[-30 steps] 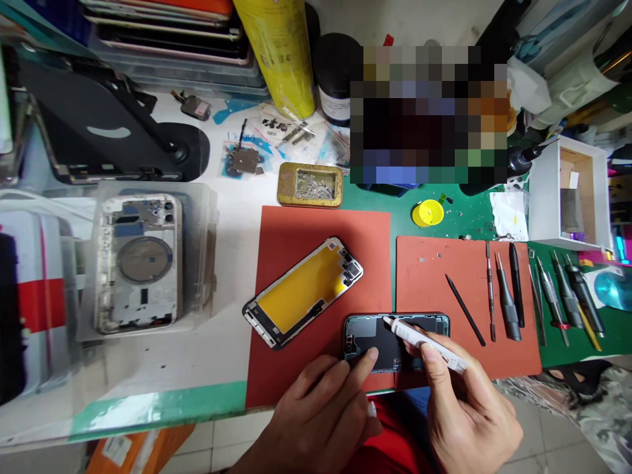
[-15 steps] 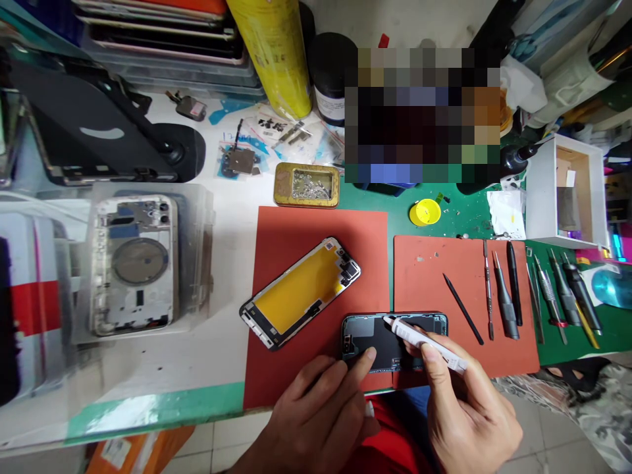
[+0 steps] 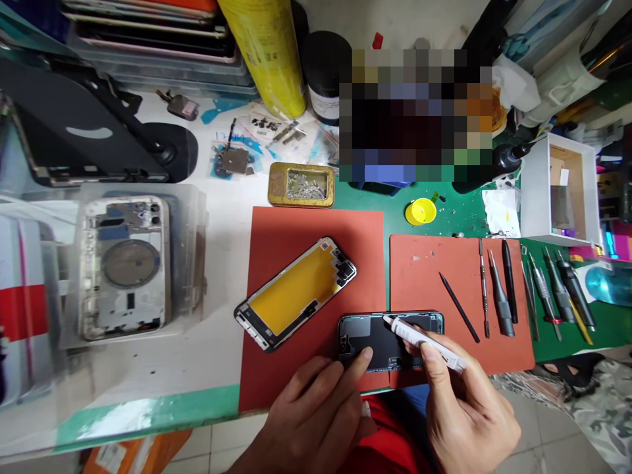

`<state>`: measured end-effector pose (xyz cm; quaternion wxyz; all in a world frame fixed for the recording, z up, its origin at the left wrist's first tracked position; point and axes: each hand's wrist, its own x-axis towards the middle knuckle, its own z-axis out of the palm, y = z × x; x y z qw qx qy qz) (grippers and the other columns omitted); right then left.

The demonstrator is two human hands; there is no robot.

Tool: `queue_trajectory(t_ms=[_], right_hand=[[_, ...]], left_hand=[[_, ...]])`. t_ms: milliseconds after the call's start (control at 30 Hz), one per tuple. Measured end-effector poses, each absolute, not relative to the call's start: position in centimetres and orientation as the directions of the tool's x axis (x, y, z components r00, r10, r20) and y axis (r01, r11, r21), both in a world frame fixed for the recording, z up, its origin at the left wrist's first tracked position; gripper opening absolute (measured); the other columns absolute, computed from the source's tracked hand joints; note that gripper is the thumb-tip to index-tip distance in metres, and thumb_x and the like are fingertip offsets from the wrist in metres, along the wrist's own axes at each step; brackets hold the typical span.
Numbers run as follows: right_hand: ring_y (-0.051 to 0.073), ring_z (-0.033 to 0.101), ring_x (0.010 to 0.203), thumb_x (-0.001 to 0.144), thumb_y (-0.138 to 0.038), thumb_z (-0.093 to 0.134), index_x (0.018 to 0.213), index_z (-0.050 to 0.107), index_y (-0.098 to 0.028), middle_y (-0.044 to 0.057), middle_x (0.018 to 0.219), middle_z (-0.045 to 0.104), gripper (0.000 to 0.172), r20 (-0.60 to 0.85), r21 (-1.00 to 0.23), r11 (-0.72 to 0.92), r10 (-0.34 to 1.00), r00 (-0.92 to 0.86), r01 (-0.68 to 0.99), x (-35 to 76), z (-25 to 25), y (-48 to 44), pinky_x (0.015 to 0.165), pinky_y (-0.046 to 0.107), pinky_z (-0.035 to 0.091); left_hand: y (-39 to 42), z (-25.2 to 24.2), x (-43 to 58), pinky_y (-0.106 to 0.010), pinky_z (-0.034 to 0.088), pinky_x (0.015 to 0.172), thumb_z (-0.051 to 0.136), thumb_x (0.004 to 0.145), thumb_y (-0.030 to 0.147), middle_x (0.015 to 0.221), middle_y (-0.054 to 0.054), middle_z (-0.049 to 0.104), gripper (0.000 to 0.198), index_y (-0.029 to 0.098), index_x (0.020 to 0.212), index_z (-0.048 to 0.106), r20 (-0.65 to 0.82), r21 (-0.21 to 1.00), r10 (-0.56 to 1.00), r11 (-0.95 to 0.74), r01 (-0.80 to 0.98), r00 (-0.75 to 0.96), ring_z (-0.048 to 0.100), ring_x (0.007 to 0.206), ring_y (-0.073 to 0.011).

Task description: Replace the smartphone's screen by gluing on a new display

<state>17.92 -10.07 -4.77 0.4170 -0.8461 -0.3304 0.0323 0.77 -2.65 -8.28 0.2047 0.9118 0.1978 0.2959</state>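
A dark phone housing [image 3: 378, 336] lies at the near edge of the red mats, its open inside facing up. My right hand [image 3: 461, 401] is closed around a white glue tube [image 3: 428, 343], whose narrow tip meets the housing's far rim. My left hand [image 3: 320, 411] holds the housing at its near left side, the index finger pressing on the inside and the other fingers curled. Something small and white shows beside that hand, too unclear to name. Left of the housing, a phone screen [image 3: 291, 296] with a yellow backing lies slantwise on the left mat.
A black pointed stick [image 3: 459, 306] and several slim tools lie to the right. Beyond the mats stand a yellow cap [image 3: 421, 211] and a small tin [image 3: 301, 185] of screws. A white phone back frame [image 3: 126, 266] rests on a clear box at left.
The whole view has shifted slightly, so the bench things sit a little further left. Both hands keep nearly the same pose, and the tube tip stays at the far rim.
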Motion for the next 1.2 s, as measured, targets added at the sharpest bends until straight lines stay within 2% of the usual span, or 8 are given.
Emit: queue_trajectory(t_ms=[233,800,1200], right_hand=[[0.013,0.077,0.065,0.095,-0.03,0.08,0.102,0.084,-0.023,-0.002,0.084,0.083,0.01,0.224,-0.71,-0.454,0.58,0.783,0.539,17.99,-4.76,-10.12,0.069,0.02,0.064],[0.014,0.078,0.066,0.095,-0.03,0.08,0.101,0.084,-0.023,-0.002,0.086,0.083,0.011,0.236,-0.721,-0.444,0.565,0.791,0.532,18.17,-4.91,-10.4,0.07,0.022,0.064],[0.014,0.078,0.067,0.096,-0.032,0.079,0.1,0.084,-0.023,-0.002,0.086,0.083,0.011,0.232,-0.713,-0.459,0.559,0.796,0.53,18.31,-4.65,-10.27,0.069,0.021,0.063]], left_hand=[[-2.67,-8.19,0.84,-0.043,0.05,0.092,0.053,0.102,0.009,0.124,-0.018,0.08,0.025,0.016,0.082,0.065,0.456,0.494,0.49,-0.834,0.246,0.743,0.066,0.098,-0.0242],[-2.79,-8.43,0.65,-0.045,0.047,0.095,0.051,0.107,0.015,0.126,-0.022,0.079,0.029,0.013,0.083,0.066,0.443,0.506,0.478,-0.831,0.229,0.759,0.065,0.101,-0.0261],[-2.95,-8.51,0.37,-0.046,0.047,0.096,0.054,0.103,0.01,0.131,-0.023,0.076,0.023,0.012,0.084,0.066,0.43,0.521,0.476,-0.825,0.22,0.767,0.064,0.104,-0.0269]])
